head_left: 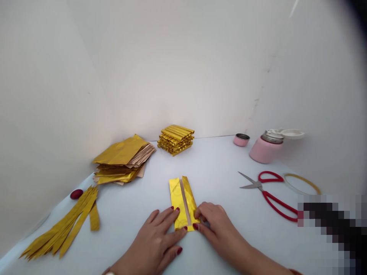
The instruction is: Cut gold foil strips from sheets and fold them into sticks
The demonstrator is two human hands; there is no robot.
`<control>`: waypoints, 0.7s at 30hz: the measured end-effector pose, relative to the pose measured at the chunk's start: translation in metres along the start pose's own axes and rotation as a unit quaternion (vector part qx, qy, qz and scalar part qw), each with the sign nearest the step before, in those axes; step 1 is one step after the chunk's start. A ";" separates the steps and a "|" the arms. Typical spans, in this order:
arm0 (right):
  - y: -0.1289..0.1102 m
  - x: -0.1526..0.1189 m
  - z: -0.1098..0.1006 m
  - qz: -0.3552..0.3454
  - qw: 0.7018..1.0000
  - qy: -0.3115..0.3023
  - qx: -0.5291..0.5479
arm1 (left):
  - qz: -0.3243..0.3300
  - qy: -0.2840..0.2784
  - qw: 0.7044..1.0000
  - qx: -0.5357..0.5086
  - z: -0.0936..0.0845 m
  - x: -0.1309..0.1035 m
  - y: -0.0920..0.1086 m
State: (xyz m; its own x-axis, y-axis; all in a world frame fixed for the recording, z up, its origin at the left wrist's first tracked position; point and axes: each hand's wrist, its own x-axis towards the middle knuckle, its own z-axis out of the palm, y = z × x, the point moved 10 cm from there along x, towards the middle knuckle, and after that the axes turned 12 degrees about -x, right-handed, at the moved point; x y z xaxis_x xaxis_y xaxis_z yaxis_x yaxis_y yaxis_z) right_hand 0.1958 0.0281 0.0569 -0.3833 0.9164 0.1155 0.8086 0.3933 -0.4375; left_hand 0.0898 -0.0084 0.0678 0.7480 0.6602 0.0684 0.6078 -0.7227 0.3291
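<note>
A: Report the position of the workpiece.

B: The gold sheet (183, 202) lies flat on the white table (229, 179), near the middle of the front edge. Its two long sides are folded inward, with a narrow strip of pale backing showing between them.

A: State the progress of the work.

B: Judged from the layout, it is partly done. A pile of folded gold strips (176, 139) stands at the far wall, and a fan of long narrow gold strips (64, 225) lies at the near left. A stack of unfolded gold sheets (123, 160) remains at the far left, so many sheets appear to be left. The current sheet looks to be at an early fold.

A: Describe the hands.

B: The left hand (156, 238) rests palm down, fingers spread, its fingertips pressing the near left corner of the sheet. The right hand (215, 221) comes in from the right, fingers curled, pressing and pinching the near right flap at its lower edge.

A: List other items.

B: Red scissors (269, 191) and a ring of tape (302, 183) lie at the right. A pink flask (265, 147) and its pink cup (241, 139) stand farther back.
</note>
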 end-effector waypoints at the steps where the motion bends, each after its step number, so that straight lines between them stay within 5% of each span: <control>1: 0.002 0.000 -0.001 0.003 1.000 0.000 0.004 | 0.003 -0.001 1.000 0.007 0.001 -0.002 -0.002; 14: 0.014 0.007 -0.001 -0.004 0.999 -0.039 0.036 | 0.015 0.056 0.994 0.094 -0.005 -0.006 0.004; 21: 0.011 0.006 -0.006 -0.019 0.998 -0.018 0.058 | -0.008 0.040 0.989 0.141 0.025 0.010 0.017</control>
State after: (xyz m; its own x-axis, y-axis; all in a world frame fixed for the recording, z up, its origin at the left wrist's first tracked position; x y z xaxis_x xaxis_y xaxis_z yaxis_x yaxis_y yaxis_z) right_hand 0.2054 0.0383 0.0582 -0.4304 0.8967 0.1033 0.7369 0.4151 -0.5335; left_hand 0.1143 -0.0188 0.0504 0.7213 0.6776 0.1436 0.6778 -0.7332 0.0552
